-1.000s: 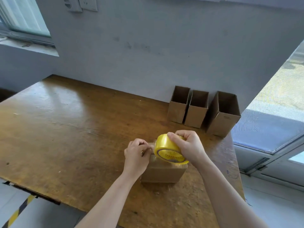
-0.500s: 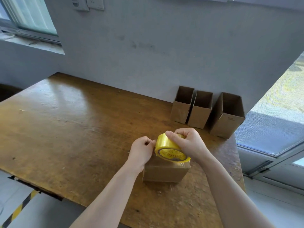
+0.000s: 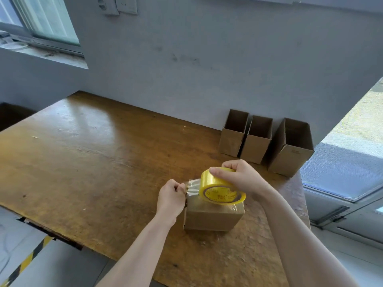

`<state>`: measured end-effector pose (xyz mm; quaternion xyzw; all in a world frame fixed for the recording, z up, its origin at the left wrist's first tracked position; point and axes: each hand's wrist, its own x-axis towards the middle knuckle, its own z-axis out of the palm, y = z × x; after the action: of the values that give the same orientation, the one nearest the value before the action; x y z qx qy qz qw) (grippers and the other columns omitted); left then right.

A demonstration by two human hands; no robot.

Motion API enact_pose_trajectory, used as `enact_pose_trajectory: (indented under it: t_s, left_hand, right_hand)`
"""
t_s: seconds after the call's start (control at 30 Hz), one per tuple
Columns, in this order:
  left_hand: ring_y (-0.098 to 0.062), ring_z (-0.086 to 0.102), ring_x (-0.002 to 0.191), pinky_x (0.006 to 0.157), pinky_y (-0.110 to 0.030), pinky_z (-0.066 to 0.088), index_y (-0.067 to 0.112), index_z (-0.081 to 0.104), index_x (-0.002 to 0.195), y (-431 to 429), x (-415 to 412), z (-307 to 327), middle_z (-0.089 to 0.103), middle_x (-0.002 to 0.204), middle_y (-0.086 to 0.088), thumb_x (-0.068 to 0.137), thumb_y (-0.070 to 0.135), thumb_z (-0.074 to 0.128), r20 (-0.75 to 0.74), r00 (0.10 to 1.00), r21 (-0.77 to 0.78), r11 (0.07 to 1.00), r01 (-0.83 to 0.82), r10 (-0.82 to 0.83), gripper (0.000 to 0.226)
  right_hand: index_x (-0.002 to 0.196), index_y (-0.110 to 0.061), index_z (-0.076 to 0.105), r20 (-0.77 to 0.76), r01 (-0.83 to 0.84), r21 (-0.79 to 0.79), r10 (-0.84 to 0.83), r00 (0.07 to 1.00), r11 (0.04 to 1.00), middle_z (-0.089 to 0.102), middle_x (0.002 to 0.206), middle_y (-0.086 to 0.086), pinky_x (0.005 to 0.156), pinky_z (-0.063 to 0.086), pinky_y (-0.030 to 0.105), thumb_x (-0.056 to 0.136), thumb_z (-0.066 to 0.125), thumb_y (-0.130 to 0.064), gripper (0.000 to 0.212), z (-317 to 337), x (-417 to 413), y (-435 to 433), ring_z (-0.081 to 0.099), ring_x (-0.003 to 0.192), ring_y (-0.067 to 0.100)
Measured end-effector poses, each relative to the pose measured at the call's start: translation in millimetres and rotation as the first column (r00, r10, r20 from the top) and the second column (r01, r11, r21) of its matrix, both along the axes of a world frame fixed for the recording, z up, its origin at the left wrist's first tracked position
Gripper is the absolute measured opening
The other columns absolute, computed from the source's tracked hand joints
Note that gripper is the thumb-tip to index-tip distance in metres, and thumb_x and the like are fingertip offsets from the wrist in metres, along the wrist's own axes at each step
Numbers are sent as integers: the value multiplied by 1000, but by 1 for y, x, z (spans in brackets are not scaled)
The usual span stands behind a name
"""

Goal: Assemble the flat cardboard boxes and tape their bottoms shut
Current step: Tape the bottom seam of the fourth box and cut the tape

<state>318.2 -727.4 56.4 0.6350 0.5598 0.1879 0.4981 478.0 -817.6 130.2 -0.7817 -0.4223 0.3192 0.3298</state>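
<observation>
Now a short strip [image 3: 193, 186] of clear tape stretched between the left hand [image 3: 171, 196] and the roll [image 3: 219, 189]. Half a second before, that hand had been pressed right up against the roll with no tape showing between them. The left hand had drawn off to the left (only a little), while the right hand [image 3: 242, 177] had kept the roll at much the same spot over the box [image 3: 213, 216]. The box itself had stayed where it was on the desk [image 3: 93, 162], near the front edge, toward the right.

The left hand was curled into a loose fist, thumb and fingers pinching the free end of the strip, its forearm running in from the lower edge of the view. It hung just beside the box's upper left corner; whether it touched the cardboard I could not tell. The right hand gripped the yellow roll from above, thumb laid along its near rim and fingers wrapped over the far side. The roll was tilted, its printed core face turned toward the camera, its lower edge at the box's top. Clear tape shone on the box's top right corner.

Three open boxes [image 3: 258, 141] stood upright in a row against the wall [image 3: 207, 59] at the desk's far right, the two narrower ones touching, the wider one just beside them.
</observation>
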Motion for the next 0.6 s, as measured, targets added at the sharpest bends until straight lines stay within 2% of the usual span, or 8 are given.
enact_pose_trajectory:
  t_s: [0.07, 0.17, 0.23, 0.3, 0.4, 0.5, 0.53, 0.6]
  left_hand:
    - [-12, 47, 65, 53, -25, 33, 12, 49, 76, 1, 1, -1, 55, 80, -3, 103, 22, 46, -8, 1000, 4, 1000, 5, -5, 29]
    - [-13, 47, 67, 55, -27, 35, 13, 51, 78, 1, 1, -11, 56, 83, -4, 103, 22, 46, -6, 1000, -84, 996, -19, 19, 27]
    - [-13, 45, 67, 55, -27, 33, 13, 52, 80, 0, -1, -16, 55, 80, -3, 103, 22, 45, -5, 1000, -133, 991, -24, 24, 26]
    - [-13, 44, 66, 56, -27, 34, 12, 53, 81, 1, -1, -17, 54, 78, -3, 103, 22, 46, 0, 1000, -162, 987, -13, 13, 25]
    - [-13, 49, 69, 55, -26, 40, 13, 53, 80, 4, 2, -18, 57, 80, -4, 103, 21, 47, 15, 1000, -188, 982, -9, 12, 25]
    - [-24, 64, 82, 72, -45, 59, 14, 57, 81, 2, 5, -26, 68, 90, -10, 102, 25, 48, 48, 999, -268, 963, -4, 17, 24]
    - [-24, 65, 81, 75, -45, 59, 13, 57, 82, -1, 6, -28, 68, 88, -10, 102, 26, 48, 56, 998, -293, 956, -4, 21, 26]
    - [-20, 59, 75, 70, -39, 51, 12, 57, 82, -6, 9, -32, 66, 82, -8, 103, 28, 46, 69, 997, -335, 942, -6, 30, 28]
  right_hand:
    - [66, -15, 62, -27, 40, 19, -39, 999, 999, 59, 63, -3, 62, 48, 30, 77, 69, -62, 48, -1, 0, 1, 59, 64, 14]
    - [73, -16, 64, 264, 28, -33, -18, 964, 999, 56, 64, -9, 56, 45, 25, 76, 65, -68, 52, -2, -3, 10, 58, 66, 11]
    - [88, -20, 69, 390, 35, -64, -8, 921, 997, 53, 70, -15, 55, 41, 21, 78, 61, -70, 52, -2, -7, 15, 56, 72, 7]
    - [100, -18, 72, 406, 38, -74, -5, 914, 997, 57, 79, -14, 57, 41, 20, 79, 60, -70, 57, -3, -6, 17, 57, 76, 7]
    - [104, -17, 71, 393, 45, -83, -9, 919, 996, 58, 85, -12, 58, 42, 20, 81, 60, -67, 56, -5, -5, 16, 57, 79, 7]
    - [103, -17, 72, 393, 39, -86, -2, 920, 996, 53, 77, -15, 56, 39, 20, 81, 60, -66, 55, -6, -6, 17, 55, 76, 6]
    - [102, -17, 72, 396, 39, -88, -1, 918, 995, 52, 75, -16, 55, 38, 19, 81, 60, -66, 55, -6, -7, 18, 54, 75, 6]
    - [100, -17, 72, 398, 37, -89, 1, 917, 995, 48, 69, -16, 53, 35, 19, 82, 60, -66, 54, -6, -8, 18, 52, 72, 6]
